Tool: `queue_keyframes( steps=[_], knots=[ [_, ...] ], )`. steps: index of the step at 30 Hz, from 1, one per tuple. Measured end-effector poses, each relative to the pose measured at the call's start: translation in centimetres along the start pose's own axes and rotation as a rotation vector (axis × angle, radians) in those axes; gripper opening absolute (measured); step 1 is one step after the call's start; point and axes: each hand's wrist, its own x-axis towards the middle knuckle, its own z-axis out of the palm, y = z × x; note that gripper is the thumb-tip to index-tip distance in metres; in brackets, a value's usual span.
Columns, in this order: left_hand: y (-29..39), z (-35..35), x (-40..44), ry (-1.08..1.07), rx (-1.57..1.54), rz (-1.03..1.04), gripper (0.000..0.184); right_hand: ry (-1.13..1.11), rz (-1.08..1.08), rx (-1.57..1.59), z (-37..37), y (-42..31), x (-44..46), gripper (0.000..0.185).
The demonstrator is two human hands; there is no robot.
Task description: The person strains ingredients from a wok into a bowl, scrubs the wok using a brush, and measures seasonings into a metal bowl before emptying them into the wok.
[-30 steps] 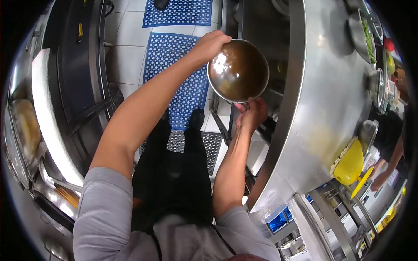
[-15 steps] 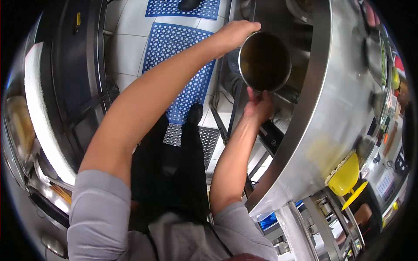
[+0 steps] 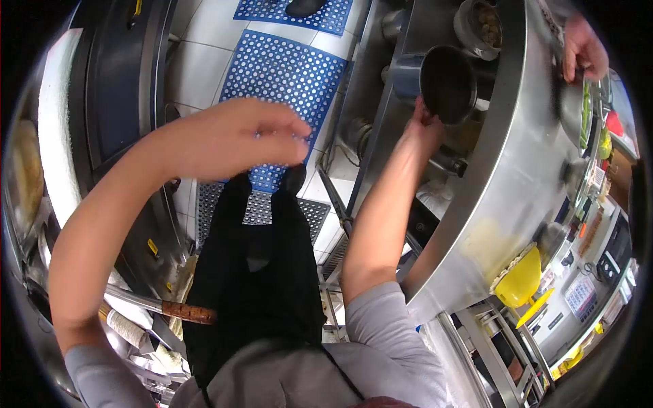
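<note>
A deep metal pot (image 3: 408, 76) with a dark inside is tilted on its side over the steel under-counter shelf. My right hand (image 3: 426, 132) has its fingers closed on the near edge of the pot's rim. Away to the left, my left hand (image 3: 248, 139) hangs in the air above the blue perforated mat. Its fingers are curved and apart, and nothing is in them. What the pot contains is too dark to make out.
A steel bowl (image 3: 478, 30) with pale lumps sits beyond the pot. The steel counter (image 3: 500, 183) runs along the right, with a yellow strainer-like dish (image 3: 520, 279) on it. Another person's hand (image 3: 583, 51) is at the upper right. A wooden-handled tool (image 3: 188, 312) juts out at left.
My left hand has let go of the pot's far rim and swung left and back. My right hand has moved the pot up and right, tilting it more.
</note>
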Motion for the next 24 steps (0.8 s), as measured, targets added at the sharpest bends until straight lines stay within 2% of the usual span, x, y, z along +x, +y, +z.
queue_keyframes(
  steps=[1, 2, 4, 5, 7, 8, 10, 11, 12, 13, 14, 16, 18, 19, 21, 23, 24],
  knots=[
    [0.7, 0.3, -1.8, 0.005, 0.098, -0.005, 0.047, -0.027, -0.024, -0.030, 0.1, -0.2, 0.6, 0.030],
    [1.3, 0.5, -3.6, 0.010, 0.199, -0.009, 0.047, 0.036, 0.044, 0.088, 2.3, -2.4, -0.4, 0.030],
    [1.6, 1.1, -6.7, 0.037, 0.279, 0.096, 0.047, 0.001, -0.115, -0.147, 3.0, -3.8, -1.1, 0.030],
    [1.9, 1.2, -8.3, 0.041, 0.282, 0.104, 0.049, -0.095, -0.346, -0.500, 2.2, -3.5, -1.0, 0.030],
    [2.1, 1.6, -11.3, 0.048, 0.287, 0.121, 0.054, -0.070, -0.393, -0.479, 3.3, -4.5, -1.3, 0.030],
    [1.8, 2.0, -12.8, 0.100, 0.257, 0.154, 0.057, 0.039, -0.203, -0.105, 4.9, -5.5, -0.9, 0.031],
    [1.3, 2.8, -15.8, 0.202, 0.199, 0.220, 0.063, 0.083, -0.084, 0.028, 5.9, -6.5, -1.2, 0.032],
    [1.3, 3.1, -17.2, 0.234, 0.188, 0.199, 0.066, 0.023, -0.160, -0.212, 5.5, -6.8, -1.6, 0.032],
    [1.4, 3.4, -18.6, 0.265, 0.177, 0.179, 0.068, -0.022, -0.192, -0.248, 5.4, -6.8, -1.6, 0.033],
    [1.3, 3.9, -20.0, 0.297, 0.165, 0.157, 0.070, -0.066, -0.226, -0.281, 5.4, -6.7, -1.5, 0.034],
    [0.9, 4.6, -21.2, 0.374, 0.080, 0.139, 0.072, -0.094, -0.219, -0.107, 5.6, -6.4, -0.7, 0.034],
    [-0.2, 6.3, -23.8, 0.526, -0.097, 0.104, 0.077, -0.138, -0.362, -0.223, 4.8, -5.7, 0.8, 0.036],
    [-1.4, 7.9, -26.4, 0.619, -0.150, 0.067, 0.078, -0.155, -0.658, -0.806, 3.0, -4.2, 2.4, 0.037],
    [-1.9, 8.8, -27.6, 0.666, -0.177, 0.049, 0.079, -0.140, -0.764, -0.917, 2.9, -4.0, 3.1, 0.035],
    [-2.8, 10.6, -29.4, 0.785, -0.212, 0.026, 0.085, -0.110, -0.703, -0.803, 2.6, -3.9, 3.8, 0.030],
    [-4.1, 12.4, -31.3, 0.879, -0.232, 0.052, 0.085, -0.046, -0.383, -0.342, 3.5, -3.9, 3.8, 0.025],
    [-5.2, 13.5, -32.6, 0.924, -0.272, 0.064, 0.086, -0.005, -0.285, -0.211, 3.8, -3.8, 3.6, 0.023]
  ],
)
